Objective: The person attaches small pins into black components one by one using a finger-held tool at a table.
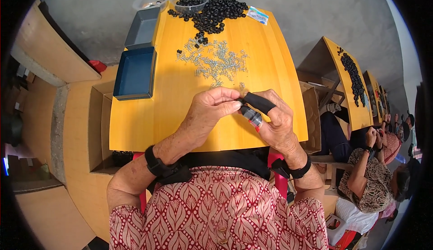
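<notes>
Head view: left hand (204,110), right hand (278,121) meet just nearside of clear-bit pile (220,60).
Pinch: both on small dark piece (242,101), contact part-hidden.
Dark piece: keep square, grip steady.

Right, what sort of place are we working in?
Probably a hand-assembly workshop: round black plastic-looking parts and small silvery pieces lie loose on a yellow wood-look table, and people in patterned tops sit beside more yellow tables on the right.
</notes>
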Action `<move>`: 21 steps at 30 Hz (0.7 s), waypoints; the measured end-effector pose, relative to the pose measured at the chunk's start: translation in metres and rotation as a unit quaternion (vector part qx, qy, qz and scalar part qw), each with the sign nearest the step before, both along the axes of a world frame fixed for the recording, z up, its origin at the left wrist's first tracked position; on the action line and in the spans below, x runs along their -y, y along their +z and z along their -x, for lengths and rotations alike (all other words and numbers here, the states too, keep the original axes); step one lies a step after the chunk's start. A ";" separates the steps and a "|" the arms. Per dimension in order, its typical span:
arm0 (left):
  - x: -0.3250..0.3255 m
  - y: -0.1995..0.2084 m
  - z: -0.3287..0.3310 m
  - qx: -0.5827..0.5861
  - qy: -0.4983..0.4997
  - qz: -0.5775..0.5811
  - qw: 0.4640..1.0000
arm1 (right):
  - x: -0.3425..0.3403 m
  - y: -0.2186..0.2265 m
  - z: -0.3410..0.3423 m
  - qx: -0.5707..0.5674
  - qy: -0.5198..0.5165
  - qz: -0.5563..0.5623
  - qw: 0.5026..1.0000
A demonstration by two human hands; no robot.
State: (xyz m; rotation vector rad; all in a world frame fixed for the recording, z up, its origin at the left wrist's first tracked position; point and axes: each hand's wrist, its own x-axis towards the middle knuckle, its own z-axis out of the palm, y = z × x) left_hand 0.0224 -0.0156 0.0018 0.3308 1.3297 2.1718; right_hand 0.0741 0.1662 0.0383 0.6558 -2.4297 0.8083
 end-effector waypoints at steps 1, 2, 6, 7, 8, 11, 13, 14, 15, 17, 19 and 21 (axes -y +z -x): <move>0.000 0.000 0.000 0.001 0.000 0.000 1.000 | -0.001 0.000 0.000 0.013 0.006 0.006 1.000; -0.001 0.001 0.000 -0.005 0.000 0.009 1.000 | -0.001 -0.001 0.001 0.014 0.006 0.006 1.000; -0.001 0.000 0.000 -0.017 -0.014 0.012 1.000 | -0.003 -0.003 0.000 0.022 0.001 0.021 1.000; -0.001 0.000 -0.001 -0.018 -0.015 0.013 1.000 | -0.004 -0.003 0.000 0.024 0.002 0.027 0.999; -0.001 0.003 -0.001 -0.027 -0.011 0.026 0.999 | -0.004 -0.003 -0.001 0.023 0.000 0.028 0.999; 0.000 0.009 -0.002 -0.041 -0.012 0.048 0.998 | -0.003 -0.001 -0.002 0.020 -0.005 0.026 0.999; 0.001 0.010 0.000 -0.049 -0.019 0.053 0.997 | -0.001 0.001 -0.003 0.002 -0.011 0.021 1.000; 0.002 0.008 0.001 -0.043 -0.027 0.037 0.998 | -0.001 0.002 -0.004 -0.001 -0.014 0.021 1.000; 0.002 0.007 0.001 -0.037 -0.034 0.019 0.999 | -0.003 0.003 -0.004 0.024 0.003 0.043 0.999; 0.001 0.007 -0.002 -0.035 -0.033 0.020 0.999 | -0.006 0.004 -0.005 0.048 0.018 0.064 0.997; -0.001 0.009 -0.002 -0.034 -0.032 0.020 0.999 | -0.008 0.006 -0.007 0.087 0.019 0.082 0.993; -0.002 0.009 -0.003 -0.045 -0.032 0.046 0.997 | -0.008 0.005 -0.007 0.039 0.006 0.032 0.999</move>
